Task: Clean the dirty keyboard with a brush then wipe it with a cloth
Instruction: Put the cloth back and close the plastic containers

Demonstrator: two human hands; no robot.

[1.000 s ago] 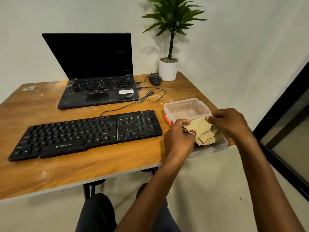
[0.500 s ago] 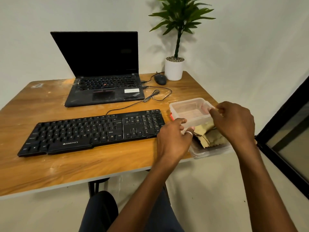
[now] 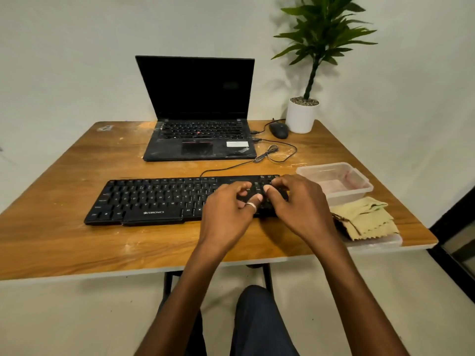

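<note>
A black keyboard (image 3: 154,199) lies across the middle of the wooden table (image 3: 77,242). Both my hands are over its right end. My left hand (image 3: 226,204) and my right hand (image 3: 298,201) have bent fingers resting on the keys, and neither holds anything. A folded yellow cloth (image 3: 367,219) lies on a clear plastic lid (image 3: 380,241) at the table's right front corner, apart from my right hand. No brush is in view.
A clear plastic box (image 3: 359,181) stands just behind the cloth. A dusty open laptop (image 3: 200,140) sits behind the keyboard, with a black mouse (image 3: 279,130), a loose cable and a white plant pot (image 3: 300,116) at the back right.
Both hands let go of the cloth, which now lies on the lid, and moved left onto the keyboard's right end. The camera view shifted to centre the keyboard.
</note>
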